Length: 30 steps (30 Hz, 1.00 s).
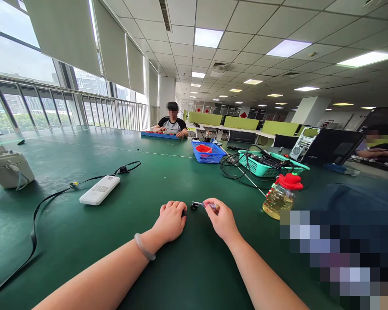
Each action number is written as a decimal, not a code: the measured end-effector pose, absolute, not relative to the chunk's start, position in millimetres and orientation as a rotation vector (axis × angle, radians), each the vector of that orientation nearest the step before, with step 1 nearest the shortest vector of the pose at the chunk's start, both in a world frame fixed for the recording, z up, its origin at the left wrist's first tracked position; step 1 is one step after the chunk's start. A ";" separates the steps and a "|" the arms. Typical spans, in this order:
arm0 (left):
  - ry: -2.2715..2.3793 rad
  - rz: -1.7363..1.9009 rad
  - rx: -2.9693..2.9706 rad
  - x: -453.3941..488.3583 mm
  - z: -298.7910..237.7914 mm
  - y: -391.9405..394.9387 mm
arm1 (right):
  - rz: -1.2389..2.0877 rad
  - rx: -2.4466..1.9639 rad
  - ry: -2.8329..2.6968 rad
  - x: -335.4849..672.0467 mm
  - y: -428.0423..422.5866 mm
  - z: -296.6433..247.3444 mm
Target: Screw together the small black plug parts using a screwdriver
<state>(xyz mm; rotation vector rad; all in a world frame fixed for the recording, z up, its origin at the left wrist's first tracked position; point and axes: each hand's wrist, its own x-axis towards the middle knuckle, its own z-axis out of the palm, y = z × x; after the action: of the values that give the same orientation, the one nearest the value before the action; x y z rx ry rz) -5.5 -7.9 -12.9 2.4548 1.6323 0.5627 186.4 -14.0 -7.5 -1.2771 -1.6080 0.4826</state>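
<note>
My right hand [222, 218] pinches a small screwdriver [215, 207] with a see-through handle, its thin shaft pointing left. The shaft's end is at a small black part [194, 206] on the green tabletop; whether they touch I cannot tell. Just left of that part, my left hand [170, 221] rests low on the table with its fingers curled together. Something dark shows at its fingertips, mostly hidden by the hand. A grey bangle [144, 247] circles my left wrist.
A white power bank [100, 190] and a black strap [35, 215] lie to the left. On the right stand a red-lidded bottle [280, 198], a teal basket [261, 165] of cables and a blue basket [208, 154]. A person [171, 122] sits across the table.
</note>
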 end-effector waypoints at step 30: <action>1.727 0.494 2.435 -8.4 -13.6 -7.9 | 0.285 -1.277 -1.633 188.3 -18.1 -2.8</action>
<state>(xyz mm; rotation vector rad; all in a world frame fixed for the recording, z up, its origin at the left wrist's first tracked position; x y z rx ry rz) -8.4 -7.9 -13.6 2.4350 1.7267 0.4941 188.3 -18.1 -2.8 -1.2772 -1.6327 0.2845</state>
